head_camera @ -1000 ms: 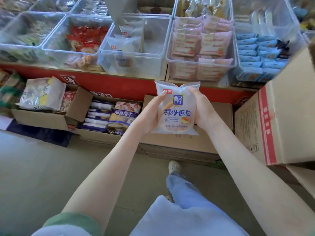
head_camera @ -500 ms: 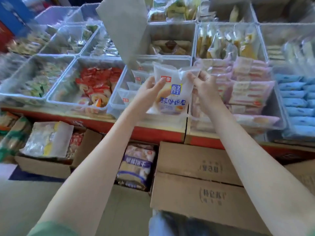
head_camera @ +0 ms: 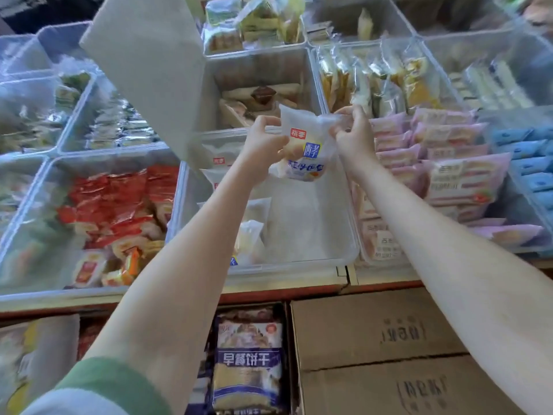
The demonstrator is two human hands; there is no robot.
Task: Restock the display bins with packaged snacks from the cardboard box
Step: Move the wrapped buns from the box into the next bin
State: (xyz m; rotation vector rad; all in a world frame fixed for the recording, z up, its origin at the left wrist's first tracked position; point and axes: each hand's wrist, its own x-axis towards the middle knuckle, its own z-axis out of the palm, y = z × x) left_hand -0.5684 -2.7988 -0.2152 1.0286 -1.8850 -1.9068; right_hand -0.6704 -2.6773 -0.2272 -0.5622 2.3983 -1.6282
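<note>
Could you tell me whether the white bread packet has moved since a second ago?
Yes: the bread packet rose from below the red shelf edge to over the clear bin.

counter [head_camera: 386,277]: pale top, red front edge | grey panel [head_camera: 149,64]: slanted, upper left | light: soft, cool, even | top-left corner: dark

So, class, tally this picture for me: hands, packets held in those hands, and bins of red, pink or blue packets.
Hands: 2, the left hand and the right hand
Packets held: 1, the white packet, with both hands' grip on it
Bins of red packets: 1
Bins of pink packets: 1
Bins of blue packets: 1
Total: 6
</note>
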